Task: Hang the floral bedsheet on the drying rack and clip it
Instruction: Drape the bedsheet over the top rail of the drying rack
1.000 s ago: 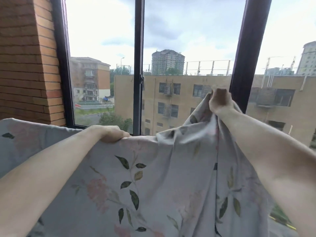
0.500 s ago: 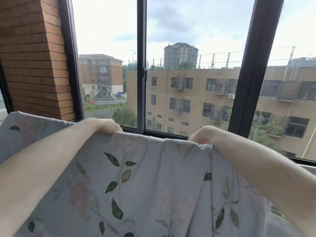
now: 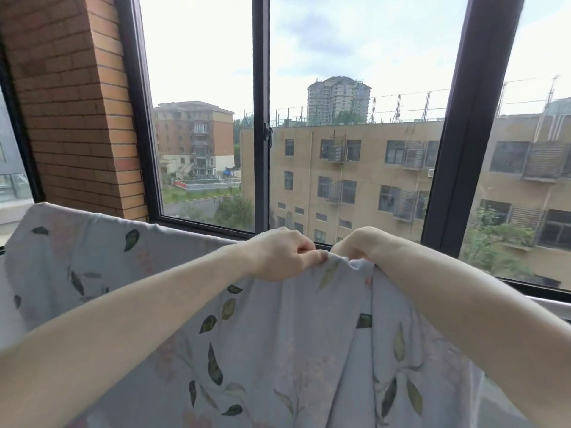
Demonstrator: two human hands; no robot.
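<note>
Now you've got both hands up at the top edge of the floral bedsheet (image 3: 278, 350), close together in front of the window (image 3: 355, 118). Your left hand (image 3: 278, 254) curls its fingers round a bunched bit of the hem, thumb pinching against it. Your right hand (image 3: 355, 245) sits just beside it, knuckles toward you, curled over the same edge, though its fingertips are hidden behind the cloth. The sheet drapes down and out to your left, its far corner riding up near the brick pillar (image 3: 77, 103).

Here's the risk, as I judge it: with both grips so near each other, most of the width hangs unsupported, so the left stretch could slide off whatever bar carries it. I can't see the drying rack itself; the cloth covers it, so you can't be sure the hem is seated. Let go with one hand to fetch a clip and the bunch may slump or twist.

The count: one sheet, two hands, one window with three panes showing, and no clip in view.
</note>
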